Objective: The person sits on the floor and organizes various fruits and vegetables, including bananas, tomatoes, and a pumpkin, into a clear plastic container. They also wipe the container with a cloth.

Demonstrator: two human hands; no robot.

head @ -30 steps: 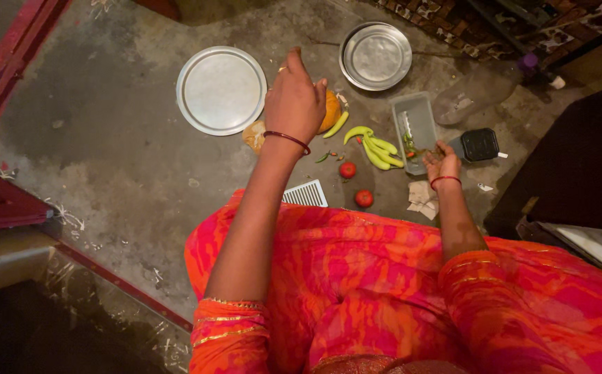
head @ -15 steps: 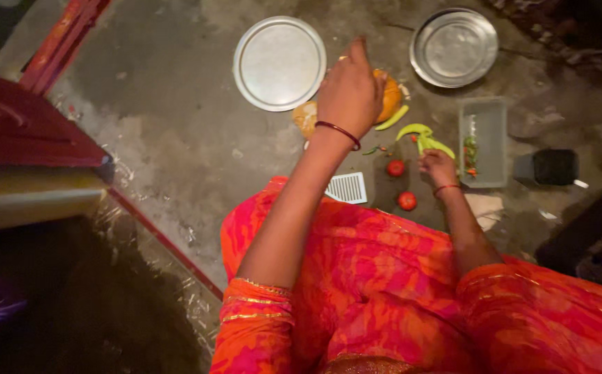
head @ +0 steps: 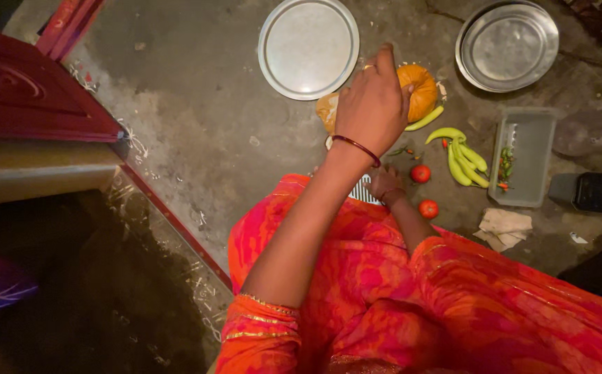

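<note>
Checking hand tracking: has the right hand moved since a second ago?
Yes. The right hand left the grey tray side, crossed the green peppers, now sits by the white grate.

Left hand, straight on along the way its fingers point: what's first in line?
Probably the round steel plate. The left hand is raised, its fingers pointing up-frame, with the orange pumpkin just right of that line. Height above the floor is unclear, so it may pass over the plate.

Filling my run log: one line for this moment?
left hand raised over pumpkin | right hand low by white grater | tomatoes on floor
</note>
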